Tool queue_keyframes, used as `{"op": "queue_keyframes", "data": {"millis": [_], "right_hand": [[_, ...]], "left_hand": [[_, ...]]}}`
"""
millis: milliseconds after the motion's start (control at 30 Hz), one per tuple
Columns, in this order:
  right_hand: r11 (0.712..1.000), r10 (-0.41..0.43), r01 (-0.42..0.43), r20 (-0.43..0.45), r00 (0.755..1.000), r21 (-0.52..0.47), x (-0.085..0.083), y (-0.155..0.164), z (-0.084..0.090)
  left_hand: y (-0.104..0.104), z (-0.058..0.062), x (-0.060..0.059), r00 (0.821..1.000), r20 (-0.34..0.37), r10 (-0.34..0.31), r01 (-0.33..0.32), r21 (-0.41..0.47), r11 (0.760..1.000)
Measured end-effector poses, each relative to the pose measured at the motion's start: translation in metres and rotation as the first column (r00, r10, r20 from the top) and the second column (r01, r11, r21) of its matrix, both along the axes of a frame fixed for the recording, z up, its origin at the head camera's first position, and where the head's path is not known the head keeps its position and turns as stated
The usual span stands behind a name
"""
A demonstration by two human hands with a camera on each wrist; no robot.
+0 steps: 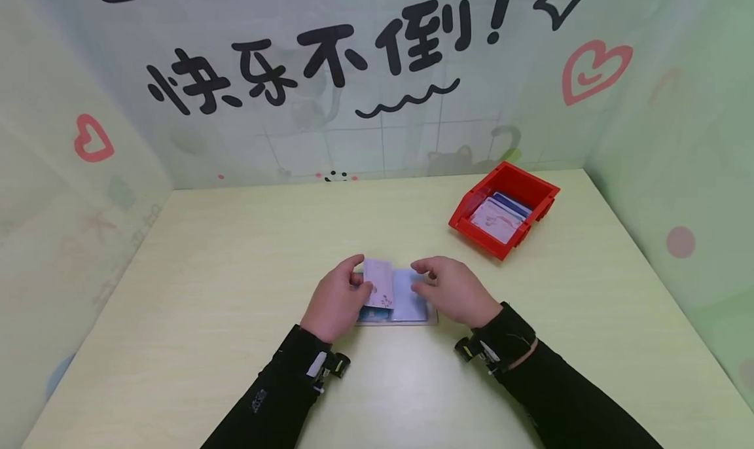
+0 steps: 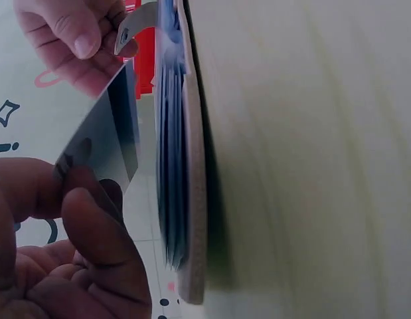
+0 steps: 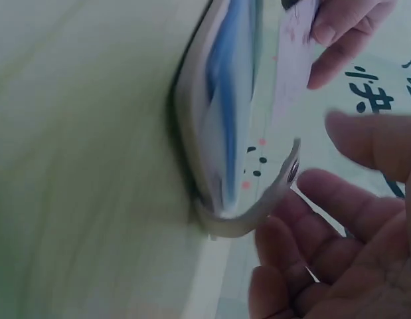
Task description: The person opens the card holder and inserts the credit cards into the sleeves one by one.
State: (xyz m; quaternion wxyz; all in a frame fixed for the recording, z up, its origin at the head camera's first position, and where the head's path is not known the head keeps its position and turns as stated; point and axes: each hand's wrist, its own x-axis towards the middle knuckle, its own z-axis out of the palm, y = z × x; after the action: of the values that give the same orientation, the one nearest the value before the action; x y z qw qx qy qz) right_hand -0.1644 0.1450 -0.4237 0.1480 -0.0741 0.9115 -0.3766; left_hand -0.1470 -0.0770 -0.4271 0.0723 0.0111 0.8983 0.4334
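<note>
An open card holder with blue pockets lies flat on the pale table. My left hand pinches a pink card and holds it tilted over the holder's left half. In the left wrist view the card sits between thumb and fingers, beside the holder's edge. My right hand hovers over the right half with its fingers loosely bent. In the right wrist view its fingertips are at the holder's closing strap, which curls up from the edge.
A red bin holding several cards stands at the back right of the table. Pale printed walls enclose the table on three sides.
</note>
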Motion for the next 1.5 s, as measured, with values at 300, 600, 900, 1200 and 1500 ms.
{"op": "queue_keyframes", "data": {"millis": [300,600,900,1200,1500], "right_hand": [[0.991,0.073,-0.071,-0.007,0.997,0.118,-0.0008,0.0016,-0.007],[0.989,0.067,-0.067,0.003,0.998,0.134,-0.0004,0.0003,-0.0061],[0.99,0.059,-0.059,0.005,0.998,0.13,-0.0001,0.0002,-0.0073],[0.988,0.059,-0.059,0.007,0.998,0.142,0.0008,0.0006,-0.0078],[0.989,0.054,-0.056,0.013,0.998,0.138,0.0012,0.0008,-0.0066]], "left_hand": [[-0.0028,0.0004,-0.0022,0.999,0.037,-0.008,0.011,-0.069,0.998],[-0.0027,0.0004,-0.0024,0.999,0.029,-0.024,0.027,-0.093,0.995],[-0.0017,-0.0018,-0.0016,0.999,0.027,-0.027,0.03,-0.107,0.994],[0.0018,-0.0026,-0.0014,0.999,0.006,-0.043,0.044,-0.164,0.986],[0.003,0.0017,-0.0027,0.999,0.026,-0.029,0.034,-0.201,0.979]]}}
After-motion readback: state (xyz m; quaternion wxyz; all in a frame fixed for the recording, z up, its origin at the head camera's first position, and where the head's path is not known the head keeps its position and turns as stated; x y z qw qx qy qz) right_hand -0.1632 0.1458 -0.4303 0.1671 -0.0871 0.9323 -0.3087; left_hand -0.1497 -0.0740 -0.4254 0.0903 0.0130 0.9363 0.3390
